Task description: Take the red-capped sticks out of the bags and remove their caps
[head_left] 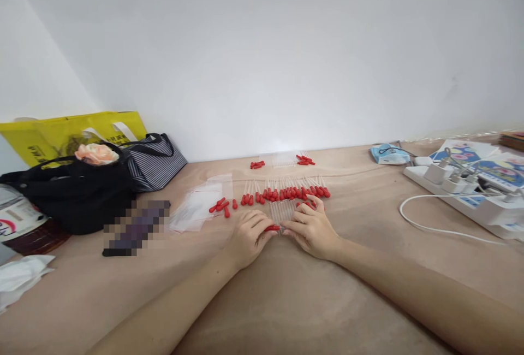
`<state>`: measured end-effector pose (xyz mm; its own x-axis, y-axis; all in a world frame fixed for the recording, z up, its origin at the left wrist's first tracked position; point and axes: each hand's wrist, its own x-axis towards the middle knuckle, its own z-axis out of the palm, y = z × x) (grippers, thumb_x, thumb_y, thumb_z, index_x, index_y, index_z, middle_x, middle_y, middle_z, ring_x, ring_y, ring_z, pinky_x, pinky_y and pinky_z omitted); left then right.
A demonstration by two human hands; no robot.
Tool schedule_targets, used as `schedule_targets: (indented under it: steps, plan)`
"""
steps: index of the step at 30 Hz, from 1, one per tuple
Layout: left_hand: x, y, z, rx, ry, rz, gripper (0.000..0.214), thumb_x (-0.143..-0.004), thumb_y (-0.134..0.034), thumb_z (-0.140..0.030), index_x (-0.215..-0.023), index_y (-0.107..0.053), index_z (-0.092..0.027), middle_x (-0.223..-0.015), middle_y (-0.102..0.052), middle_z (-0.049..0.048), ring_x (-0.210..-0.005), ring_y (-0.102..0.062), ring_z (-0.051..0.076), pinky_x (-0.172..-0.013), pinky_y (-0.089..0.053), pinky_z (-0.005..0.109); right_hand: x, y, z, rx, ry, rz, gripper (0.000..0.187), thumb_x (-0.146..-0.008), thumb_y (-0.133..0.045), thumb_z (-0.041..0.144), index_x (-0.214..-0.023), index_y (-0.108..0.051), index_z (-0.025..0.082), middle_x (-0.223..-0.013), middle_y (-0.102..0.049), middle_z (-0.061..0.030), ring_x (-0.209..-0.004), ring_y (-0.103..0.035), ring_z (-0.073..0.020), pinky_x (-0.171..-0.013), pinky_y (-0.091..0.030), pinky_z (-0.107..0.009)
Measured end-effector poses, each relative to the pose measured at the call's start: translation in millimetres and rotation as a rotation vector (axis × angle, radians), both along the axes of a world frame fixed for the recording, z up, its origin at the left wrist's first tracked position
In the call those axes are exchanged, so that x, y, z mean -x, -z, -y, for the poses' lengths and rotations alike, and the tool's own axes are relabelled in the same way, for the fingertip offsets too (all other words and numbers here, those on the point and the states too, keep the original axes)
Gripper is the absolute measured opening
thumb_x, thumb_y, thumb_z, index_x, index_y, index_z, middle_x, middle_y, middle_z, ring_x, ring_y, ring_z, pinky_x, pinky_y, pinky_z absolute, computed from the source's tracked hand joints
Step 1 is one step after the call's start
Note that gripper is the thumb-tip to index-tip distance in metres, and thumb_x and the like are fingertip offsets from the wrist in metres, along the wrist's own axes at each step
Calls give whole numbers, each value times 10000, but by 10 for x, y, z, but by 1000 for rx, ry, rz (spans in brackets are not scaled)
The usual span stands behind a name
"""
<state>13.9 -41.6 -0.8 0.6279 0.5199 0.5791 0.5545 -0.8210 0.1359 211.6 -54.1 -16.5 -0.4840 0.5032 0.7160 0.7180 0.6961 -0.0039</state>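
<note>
Both my hands rest on the beige table, fingertips meeting at a small dropper with a red rubber bulb [272, 228]. My left hand [248, 237] pinches the red bulb. My right hand [311, 228] has its fingers curled at the clear glass tube end, next to a bundle of clear tubes [283, 210]. Just beyond lies a row of several red-bulbed droppers [286, 191], with loose red bulbs [221, 205] to its left. Two smaller red heaps [257, 165] [305, 160] lie further back.
Clear plastic bags [196, 205] lie left of the droppers. A black bag [69, 191], a striped bag [153, 161] and a yellow bag [61, 134] stand at the left. At the right are a white power strip [462, 196] with cable, a face mask [388, 154] and booklets [464, 153].
</note>
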Motion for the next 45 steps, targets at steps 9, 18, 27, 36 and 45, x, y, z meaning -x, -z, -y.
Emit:
schedule_targets:
  steps: [9,18,27,36,45]
  plan:
    - [67,11,20,-56,70,-47,147,-830,-483,-255,-804,-623,-219,-872,-664,11,-921,-540,174,-879,-371,380,-25,-29,55,-7,-89,-7,213,-835,-444,274,-730,-620,216,-551,-538,24,-664,-395,-119,-852,-191,-384]
    - [74,-11,57,-138,90,-92,142,-810,-478,-141,-800,-601,-211,-949,-652,-11,-976,-494,181,-942,-297,414,-16,-26,71,-6,-109,-28,204,-829,-452,282,-727,-616,215,-533,-533,30,-658,-391,-117,-833,-197,-374]
    - [311,-17,60,-98,-155,44,169,-841,-427,-236,-838,-592,-201,-794,-548,43,-746,-505,153,-689,-429,293,-137,18,20,13,-4,-56,224,-841,-444,315,-790,-652,249,-541,-521,32,-639,-423,-108,-828,-200,-349]
    - [658,-124,-371,55,-554,205,286,-792,-399,-216,-1060,-479,-151,-796,-509,43,-745,-524,169,-661,-438,286,-60,-41,-12,77,64,-135,233,-833,-420,212,-946,-624,211,-631,-595,8,-628,-461,-105,-795,-219,-326]
    - [707,-153,-664,14,-694,-136,124,-738,-513,-301,-694,-550,-191,-708,-603,38,-735,-533,214,-698,-391,335,334,-113,-239,89,129,-68,197,-800,-445,202,-827,-640,212,-710,-645,-14,-698,-495,-133,-803,-185,-374]
